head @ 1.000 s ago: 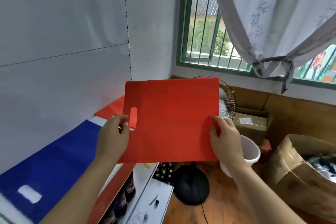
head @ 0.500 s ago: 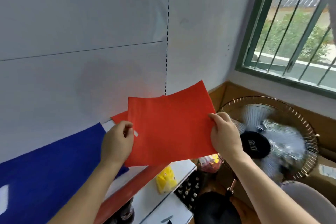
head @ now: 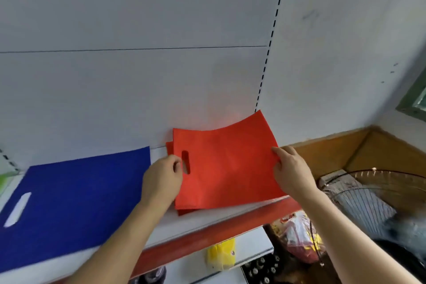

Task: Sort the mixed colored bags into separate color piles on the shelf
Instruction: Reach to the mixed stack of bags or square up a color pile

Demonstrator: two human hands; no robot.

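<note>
A flat red bag (head: 226,163) with a cut-out handle lies low over the red pile (head: 170,147) at the right end of the white shelf (head: 191,221). My left hand (head: 161,180) pinches its left edge beside the handle slot. My right hand (head: 290,173) grips its right edge, which curls up slightly against the back wall. Left of them a blue bag (head: 76,200) with a white-looking handle hole lies flat on the shelf.
The shelf has a red front lip (head: 207,237). Below it sit a lower white shelf with a yellow item (head: 221,256) and a plastic bag of goods (head: 299,242). A standing fan (head: 373,196) is at the right. A green thing (head: 4,180) shows at far left.
Both hands have carried the red bag from mid-air down and forward onto the red pile on the shelf. My view has swung left, away from the window.
</note>
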